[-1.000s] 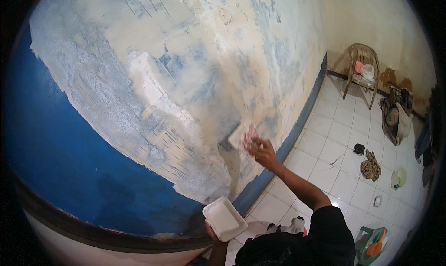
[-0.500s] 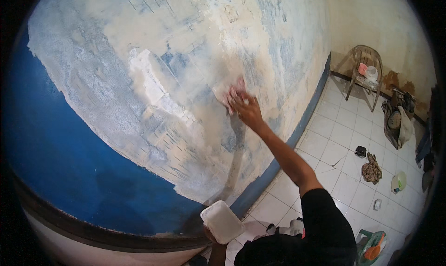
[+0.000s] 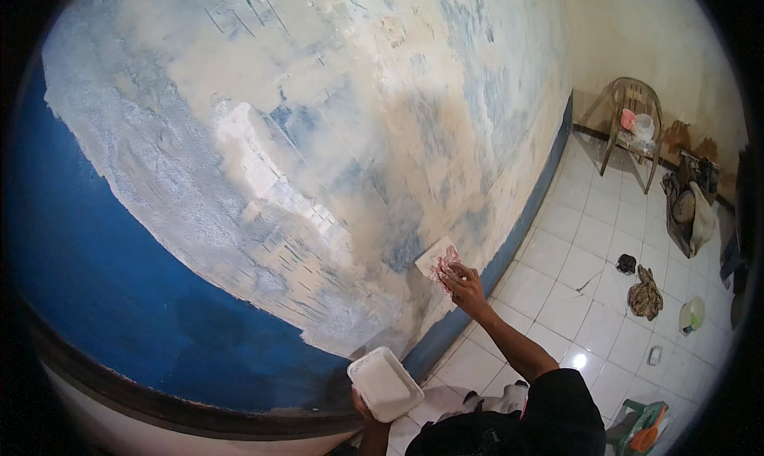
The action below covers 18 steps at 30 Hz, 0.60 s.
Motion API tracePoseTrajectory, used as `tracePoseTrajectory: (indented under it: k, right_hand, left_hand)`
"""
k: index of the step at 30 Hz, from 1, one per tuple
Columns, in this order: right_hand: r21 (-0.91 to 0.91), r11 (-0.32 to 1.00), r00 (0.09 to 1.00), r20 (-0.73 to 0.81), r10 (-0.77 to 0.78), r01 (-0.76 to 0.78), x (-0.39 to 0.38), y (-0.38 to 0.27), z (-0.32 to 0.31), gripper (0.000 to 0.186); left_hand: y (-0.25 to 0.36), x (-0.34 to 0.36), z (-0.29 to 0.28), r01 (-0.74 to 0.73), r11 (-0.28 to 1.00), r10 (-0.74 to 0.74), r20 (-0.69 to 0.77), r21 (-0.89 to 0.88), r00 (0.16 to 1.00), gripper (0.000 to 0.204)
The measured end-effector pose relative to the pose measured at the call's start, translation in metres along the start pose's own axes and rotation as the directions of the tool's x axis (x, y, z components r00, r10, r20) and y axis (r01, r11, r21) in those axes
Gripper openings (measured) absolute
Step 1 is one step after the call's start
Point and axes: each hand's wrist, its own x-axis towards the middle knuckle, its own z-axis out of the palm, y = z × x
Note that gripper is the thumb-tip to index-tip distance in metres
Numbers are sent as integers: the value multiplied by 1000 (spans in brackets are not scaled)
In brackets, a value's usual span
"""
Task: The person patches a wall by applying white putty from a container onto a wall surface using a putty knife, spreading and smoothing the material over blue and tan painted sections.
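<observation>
My right hand grips a flat whitish putty spreader with reddish smears on it. The spreader is at the patchy wall, low on its right part; whether its edge touches cannot be told. White, beige and bluish filler-like coats cover most of this wall, and a brighter white patch stands out left of middle. Below, my left hand holds a shallow white rectangular tray by its left side, the fingers partly hidden behind it. What the tray contains is hard to make out.
Deep blue paint borders the coated area at lower left. On the white tiled floor lie a crumpled brown cloth, a black lump and a pale green bowl. A brown chair with containers stands farther back, by sacks.
My right hand has swept down and slightly right along the wall, and the spreader's face now shows. The left hand and tray have barely moved.
</observation>
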Motion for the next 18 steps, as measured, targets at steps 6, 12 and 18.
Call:
tracePoseTrajectory:
  k: [6, 12, 18]
  right_hand:
    - [-72, 987, 958, -243, -155, 142, 200, -70, -65, 51]
    - [-121, 917, 778, -494, -388, 380, 358, -113, -71, 50]
    - [-133, 923, 828, -410, -383, 361, 323, -114, -39, 45]
  left_hand:
    - [-12, -19, 35, 17, 996, -13, 38, -91, 999, 90]
    - [-19, -19, 49, -161, 867, 56, 230, 471, 972, 90]
    - [-14, -13, 19, -70, 994, 54, 180, 87, 982, 93]
